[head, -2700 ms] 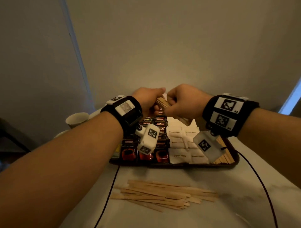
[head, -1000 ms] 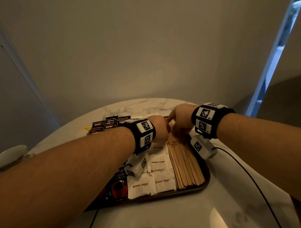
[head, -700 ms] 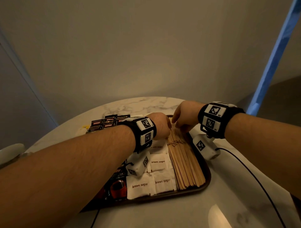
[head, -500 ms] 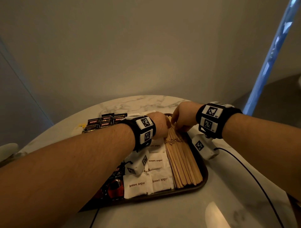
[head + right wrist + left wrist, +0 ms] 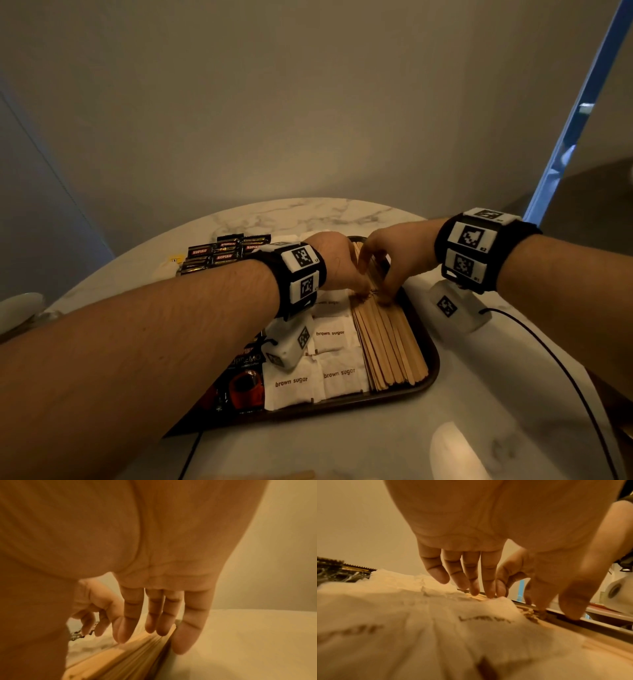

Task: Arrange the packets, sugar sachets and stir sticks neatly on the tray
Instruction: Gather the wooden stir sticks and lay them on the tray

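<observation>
A dark brown tray (image 5: pixel 432 361) on the marble table holds a row of wooden stir sticks (image 5: pixel 390 346) along its right side, white brown sugar sachets (image 5: pixel 330 356) in the middle and dark coffee packets (image 5: pixel 245 383) at the left. Both hands sit over the far end of the stick row. My left hand (image 5: pixel 337 263) has straight fingers (image 5: pixel 471 577) whose tips touch the sticks' left edge. My right hand (image 5: pixel 383 263) lays straight fingers (image 5: pixel 133 616) on the sticks (image 5: pixel 120 655), its thumb pressing at the row's right side. Neither hand grips anything.
Several black Kopiko packets (image 5: pixel 222 251) lie on the table behind the tray's left end. More stir sticks (image 5: pixel 260 476) peek in at the bottom edge. A white cup (image 5: pixel 19 310) stands at the far left. A black cable (image 5: pixel 561 370) trails from my right wrist.
2.7 s ago both hands held a bundle of sticks above the tray; the bundle now lies in the tray's right row. Over the last second the hands stayed at its far end, fingers shifting slightly.
</observation>
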Demonstrator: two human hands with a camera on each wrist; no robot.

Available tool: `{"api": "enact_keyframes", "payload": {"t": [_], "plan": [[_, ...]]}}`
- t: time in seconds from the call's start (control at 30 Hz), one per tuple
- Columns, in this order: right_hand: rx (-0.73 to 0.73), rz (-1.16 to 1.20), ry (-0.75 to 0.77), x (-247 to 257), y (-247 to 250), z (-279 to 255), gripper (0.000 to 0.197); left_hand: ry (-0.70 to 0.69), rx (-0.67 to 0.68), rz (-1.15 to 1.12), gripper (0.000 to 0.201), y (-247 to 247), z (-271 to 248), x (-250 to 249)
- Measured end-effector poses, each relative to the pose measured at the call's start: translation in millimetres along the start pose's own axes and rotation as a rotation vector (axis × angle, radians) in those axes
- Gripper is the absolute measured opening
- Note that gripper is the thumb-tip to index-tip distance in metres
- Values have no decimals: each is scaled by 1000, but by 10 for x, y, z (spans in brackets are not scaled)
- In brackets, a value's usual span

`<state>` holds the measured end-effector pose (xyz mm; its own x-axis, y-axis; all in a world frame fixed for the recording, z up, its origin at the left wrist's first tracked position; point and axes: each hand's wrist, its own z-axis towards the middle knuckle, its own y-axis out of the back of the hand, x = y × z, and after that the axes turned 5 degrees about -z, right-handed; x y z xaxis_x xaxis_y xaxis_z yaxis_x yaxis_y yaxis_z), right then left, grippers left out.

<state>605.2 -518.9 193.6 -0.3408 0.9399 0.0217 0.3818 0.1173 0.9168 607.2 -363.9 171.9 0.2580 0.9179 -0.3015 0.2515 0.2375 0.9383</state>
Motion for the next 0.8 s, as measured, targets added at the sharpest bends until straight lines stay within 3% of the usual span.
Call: {"api": "enact_keyframes", "payload": {"t": [0.17, 0.4, 0.6, 0.7, 0.8], "plan": [[-92, -33, 15, 28, -71, 10, 70, -20, 15, 57, 62, 6, -39, -35], [-137, 27, -7, -24, -107, 13, 52, 19, 3, 79, 47, -34, 40, -40], [-208, 74, -42, 63, -92, -86, 32, 32, -10, -34, 36, 64, -47, -55], [-312, 102, -49, 234, -13, -264, 27, 1, -99, -149, 27, 275, -364, -49], [-219, 75, 25, 592, 56, -558, 17, -38, -239, -299, 11, 469, -842, 71]]}}
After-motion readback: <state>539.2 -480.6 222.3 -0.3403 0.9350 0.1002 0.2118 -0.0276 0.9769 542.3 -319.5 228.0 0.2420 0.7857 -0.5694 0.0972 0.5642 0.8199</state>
